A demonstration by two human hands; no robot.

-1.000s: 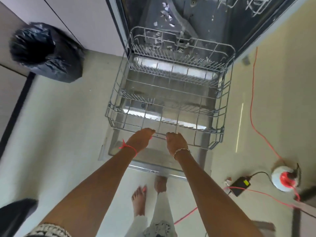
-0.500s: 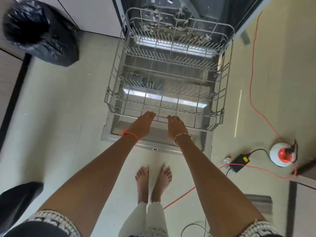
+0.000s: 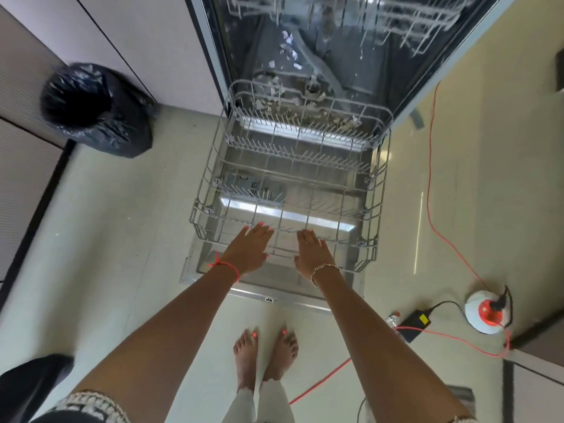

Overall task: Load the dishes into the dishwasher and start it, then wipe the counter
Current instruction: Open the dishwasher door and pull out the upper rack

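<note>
The dishwasher (image 3: 351,56) stands open ahead of me, its steel door (image 3: 274,288) folded flat to the floor. The grey wire lower rack (image 3: 207,178) is pulled out over the door and holds no dishes. White scraps litter the tub floor behind it. An upper rack (image 3: 412,22) shows at the top of the opening. My left hand (image 3: 248,250) and my right hand (image 3: 312,253) lie side by side at the rack's front rim, fingers straight and pointing forward, holding nothing.
A bin lined with a black bag (image 3: 97,111) stands on the floor to the left. On the right, an orange cord (image 3: 433,193) runs to a white and red reel (image 3: 488,312) beside a black power brick (image 3: 415,325). My bare feet (image 3: 265,355) stand just behind the door.
My fingers, curled over the rack's front rim a second ago, have straightened and now lie flat. The rack has come further out over the door.
</note>
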